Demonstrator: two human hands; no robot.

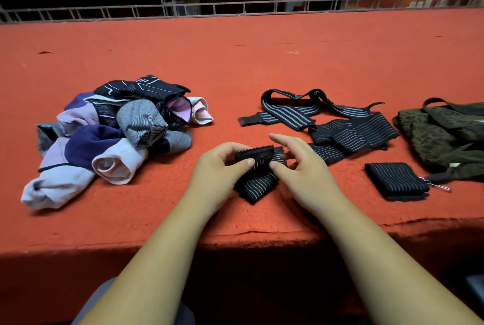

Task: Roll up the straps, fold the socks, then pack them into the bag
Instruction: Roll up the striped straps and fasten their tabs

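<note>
Up by the near edge of the red carpet (235, 63), my left hand (222, 165) has its fingers curled over the half-rolled strap (258, 180), thumb pinching the dark end on top. My right hand (301, 167) is looser, forefinger sticking out, thumb tip against the roll, can't really tell if it's gripping or only touching. One finished strap (395, 180) sits to the right, loose straps (353, 128) behind, bag (445, 136) far right, socks (110, 136) heaped on the left.
</note>
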